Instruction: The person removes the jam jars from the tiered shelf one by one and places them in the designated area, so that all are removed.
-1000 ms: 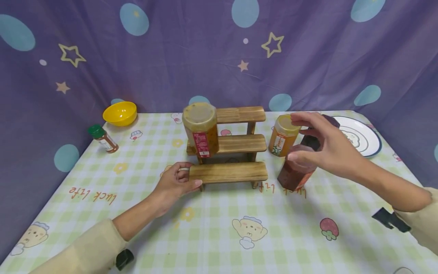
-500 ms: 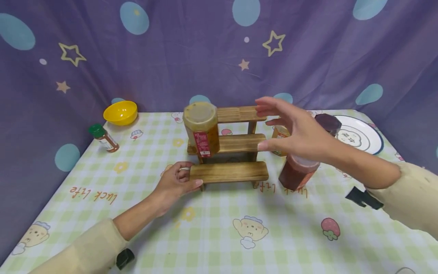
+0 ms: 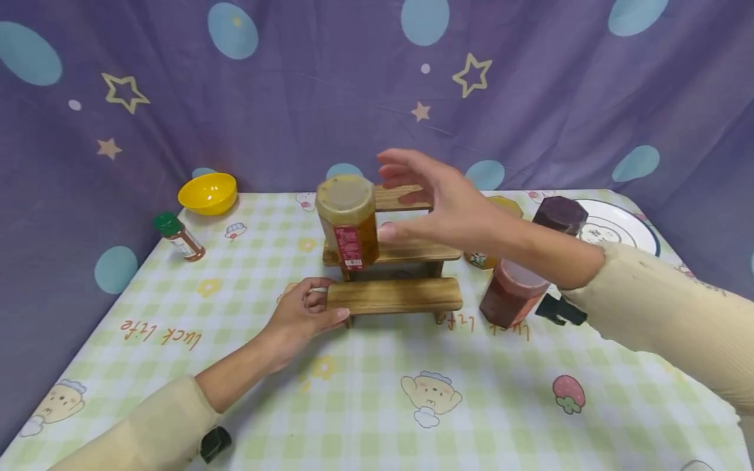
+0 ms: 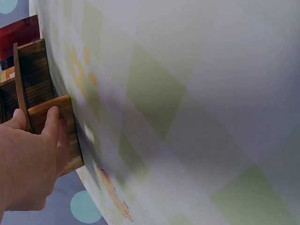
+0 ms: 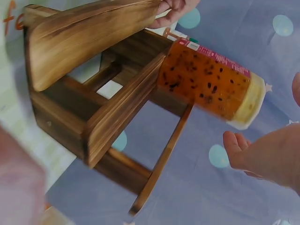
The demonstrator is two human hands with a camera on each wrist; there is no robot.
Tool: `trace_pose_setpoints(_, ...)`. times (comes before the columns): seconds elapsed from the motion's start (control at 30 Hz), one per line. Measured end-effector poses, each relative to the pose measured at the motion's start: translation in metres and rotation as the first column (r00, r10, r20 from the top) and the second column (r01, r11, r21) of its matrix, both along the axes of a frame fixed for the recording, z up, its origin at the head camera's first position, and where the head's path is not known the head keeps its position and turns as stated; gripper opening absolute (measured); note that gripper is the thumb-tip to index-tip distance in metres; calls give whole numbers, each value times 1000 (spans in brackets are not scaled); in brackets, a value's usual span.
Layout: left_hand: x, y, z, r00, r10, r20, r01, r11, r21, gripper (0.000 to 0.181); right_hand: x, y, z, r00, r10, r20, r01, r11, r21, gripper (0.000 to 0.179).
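A three-step wooden display rack [image 3: 394, 296] stands mid-table. My left hand [image 3: 300, 314] grips the left end of its lowest step, thumb in front and fingers at the side, as the left wrist view also shows. On the left of the middle step sits a jar of orange jam [image 3: 346, 226], upright, with a pale lid and a pink label; dark seeds show through in the right wrist view. My right hand [image 3: 453, 208] hovers over the rack's right half, fingers spread and loosely bent around nothing. Its thumb tip overlaps the jar's right side in the head view.
Right of the rack stand a dark red jar [image 3: 509, 297], a yellow-lidded jar [image 3: 505, 205] partly behind my right arm, and a dark-lidded jar [image 3: 559, 212]. Behind them lies a white plate [image 3: 618, 226]. Far left are a yellow bowl [image 3: 208, 194] and a green-capped spice bottle [image 3: 179, 237].
My right hand has left the dark red jar, which stays beside the rack, and moved left over the rack to the orange jam jar. The left hand has kept its place.
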State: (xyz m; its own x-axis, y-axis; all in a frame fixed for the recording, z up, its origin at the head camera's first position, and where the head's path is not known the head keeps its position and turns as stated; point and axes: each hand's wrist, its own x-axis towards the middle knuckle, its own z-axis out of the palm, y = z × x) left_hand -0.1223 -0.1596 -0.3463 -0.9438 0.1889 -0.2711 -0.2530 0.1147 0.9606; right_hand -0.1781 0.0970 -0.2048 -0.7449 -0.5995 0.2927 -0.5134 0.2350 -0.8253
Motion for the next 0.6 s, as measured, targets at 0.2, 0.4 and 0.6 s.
trace_pose_setpoints(0.2, -1, 0, 0, 1000, -8, -9, 7, 1000, -6, 62, -8, -23, 1, 1000, -13, 10, 13, 1000, 20, 84)
trace_pose_setpoints(0.4, -1, 0, 0, 1000, -4, -9, 3, 1000, -10, 62, -15, -38, -4, 998, -11, 54, 8, 998, 60, 88)
trace_pose_setpoints(0.6, 0, 1, 0, 1000, 3, -10, -3, 1000, -10, 62, -20, -47, -5, 999, -14, -45, 24, 974, 226, 92)
